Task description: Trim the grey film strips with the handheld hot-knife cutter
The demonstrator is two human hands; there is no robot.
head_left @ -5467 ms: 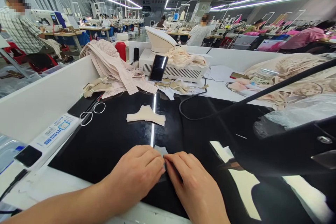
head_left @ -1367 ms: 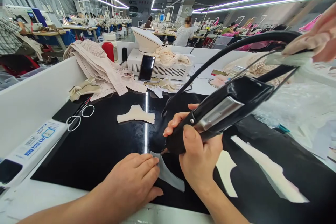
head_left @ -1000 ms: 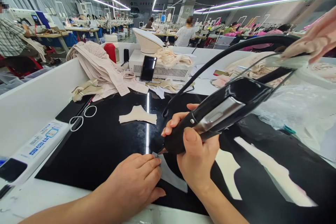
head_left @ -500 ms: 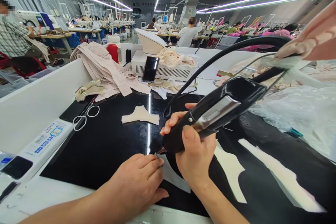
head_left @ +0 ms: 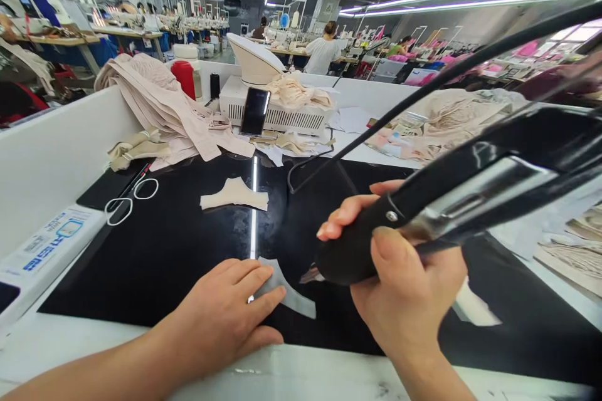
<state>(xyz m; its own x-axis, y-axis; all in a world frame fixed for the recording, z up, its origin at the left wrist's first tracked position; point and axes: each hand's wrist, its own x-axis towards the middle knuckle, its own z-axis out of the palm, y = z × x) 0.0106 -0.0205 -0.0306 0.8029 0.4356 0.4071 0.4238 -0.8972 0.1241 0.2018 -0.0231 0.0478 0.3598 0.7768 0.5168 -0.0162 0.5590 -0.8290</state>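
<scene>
My left hand point(head_left: 232, 307) lies flat with its fingers a little apart, fingertips on the left part of a curved grey template-like piece point(head_left: 292, 296) on the black mat point(head_left: 150, 269). In my right hand point(head_left: 411, 291) is a black and silver corded handheld power tool point(head_left: 470, 191), gripped round its black nose and tilted. Its pointed metal tip point(head_left: 311, 274) hovers or rests just right of the grey piece; I cannot tell if it touches the mat. Farther back on the mat sits a thick cream cut piece point(head_left: 234, 194). Another cream piece point(head_left: 476, 306) is partly hidden behind my right hand.
White scissors handles point(head_left: 132, 198) and a long white box point(head_left: 51, 244) lie at left. Behind the mat are beige fabric strips point(head_left: 174, 113), a phone point(head_left: 255, 111) and a white vented machine point(head_left: 230, 103). The tool's thick cable point(head_left: 404, 109) arches across the right side.
My right hand has drawn the tool to the right, away from the grey piece. My left fingers have spread out flatter, and more of the grey piece shows. The view has shifted.
</scene>
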